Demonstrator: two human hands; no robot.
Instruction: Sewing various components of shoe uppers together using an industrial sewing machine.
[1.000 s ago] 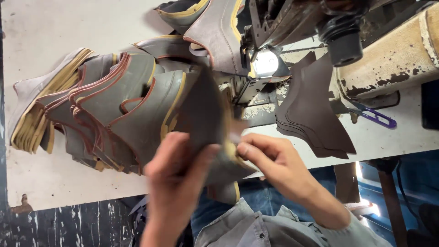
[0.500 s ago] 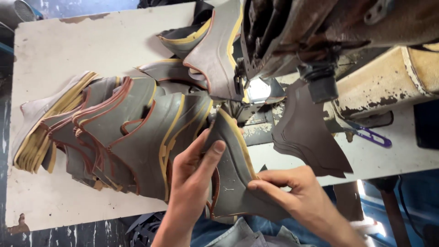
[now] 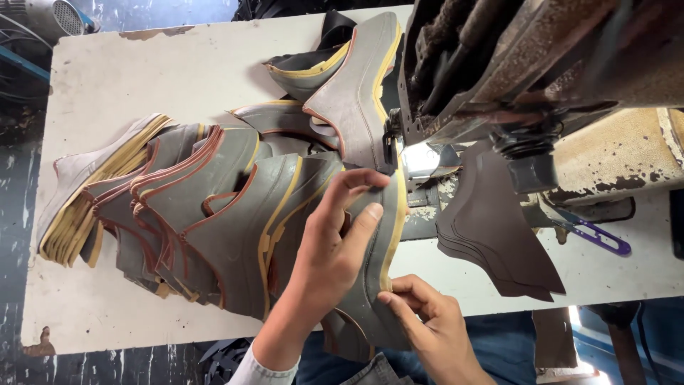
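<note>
Fingers of the left hand [image 3: 335,249] are spread and pressed over a grey shoe upper piece [image 3: 374,271] with a yellow edge, the thumb curling round its top end near the sewing machine [image 3: 513,64]. The right hand [image 3: 427,321] sits just below, nearer the person than the machine, its fingers pinching the yellow-trimmed lower edge of the same piece. So both hands grip this one piece, which stands almost on edge and points up toward the lit needle area [image 3: 413,158] of the machine, its top end close to that spot.

Left of the machine, a fanned stack of grey uppers [image 3: 206,207] with yellow and reddish-brown trims lies on the white table [image 3: 142,64], overlapping like tiles and reaching under the left hand. Above that stack, right against the machine's left side, another grey upper [image 3: 353,93] with yellow edging rests tilted over a darker one. Below the machine head, to the right of the held piece, a pile of dark brown leather cutouts [image 3: 499,235] lies flat. Further right of that pile, purple-handled thread snips [image 3: 602,239] rest on the table near the machine's worn cream-coloured base [image 3: 613,157]. A pale sleeve cuff shows at the left wrist, at the bottom of the view.
</note>
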